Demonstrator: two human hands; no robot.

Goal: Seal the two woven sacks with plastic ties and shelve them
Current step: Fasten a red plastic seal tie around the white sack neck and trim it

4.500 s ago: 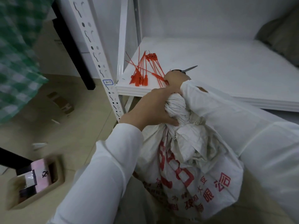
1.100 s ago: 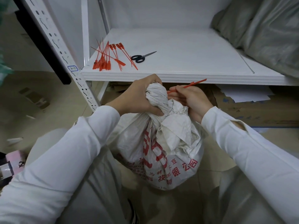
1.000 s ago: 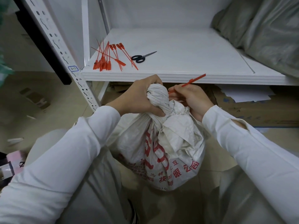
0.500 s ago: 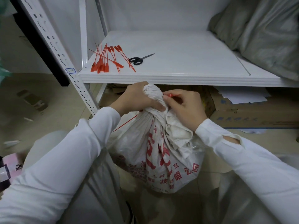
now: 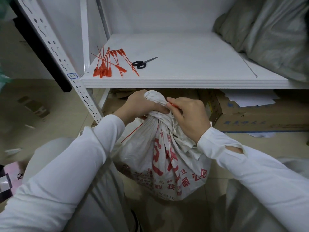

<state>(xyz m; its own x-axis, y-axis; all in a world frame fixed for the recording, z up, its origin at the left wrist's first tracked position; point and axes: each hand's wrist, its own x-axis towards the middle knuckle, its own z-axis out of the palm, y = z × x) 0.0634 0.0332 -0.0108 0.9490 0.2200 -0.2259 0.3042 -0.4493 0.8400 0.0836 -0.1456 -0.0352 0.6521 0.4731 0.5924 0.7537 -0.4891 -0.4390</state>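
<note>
Head view: one sack [image 5: 167, 164], neck upward, gripped by the left hand [image 5: 138, 106]; the right hand [image 5: 190, 118] pinches one red tie [image 5: 132, 133]. Its tail slants down-left.

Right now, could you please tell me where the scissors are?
In the head view the scissors lie flat on the white shelf, toward its left front, just right of the loose red ties and above the sack.
</note>
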